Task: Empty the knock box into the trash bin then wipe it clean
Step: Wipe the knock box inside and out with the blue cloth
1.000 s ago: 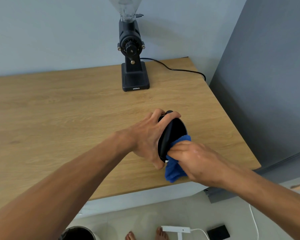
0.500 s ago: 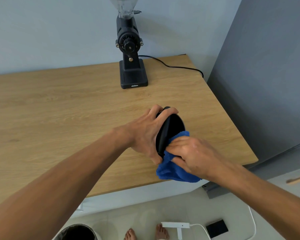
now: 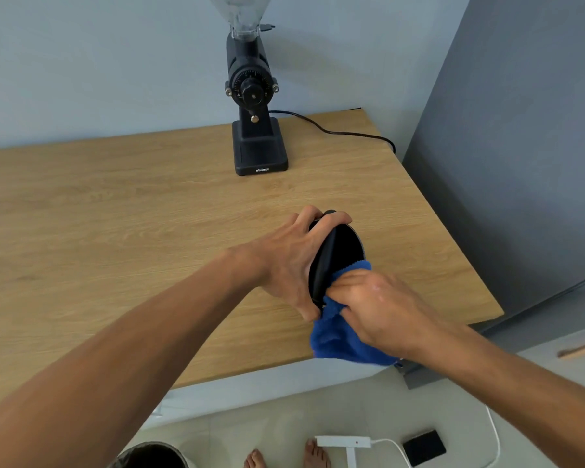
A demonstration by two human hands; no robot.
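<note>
The black round knock box (image 3: 343, 246) is tipped on its side above the wooden table, its opening facing right. My left hand (image 3: 291, 261) grips its body from the left, fingers wrapped over the top rim. My right hand (image 3: 375, 305) presses a blue cloth (image 3: 341, 336) against the lower rim and inside of the box; most of the cloth hangs below my hand. The trash bin (image 3: 152, 456) shows only as a dark rim on the floor at the bottom edge.
A black coffee grinder (image 3: 255, 106) stands at the back of the wooden table (image 3: 115, 231), its cable (image 3: 335, 131) running off the right edge. A grey cabinet (image 3: 520, 163) is on the right. On the floor lie a white power strip (image 3: 345, 442), a black device (image 3: 424, 447) and my bare feet.
The cloth has shifted along the box's lower rim and more of it now hangs below my right hand. The knock box stays tipped in my left hand.
</note>
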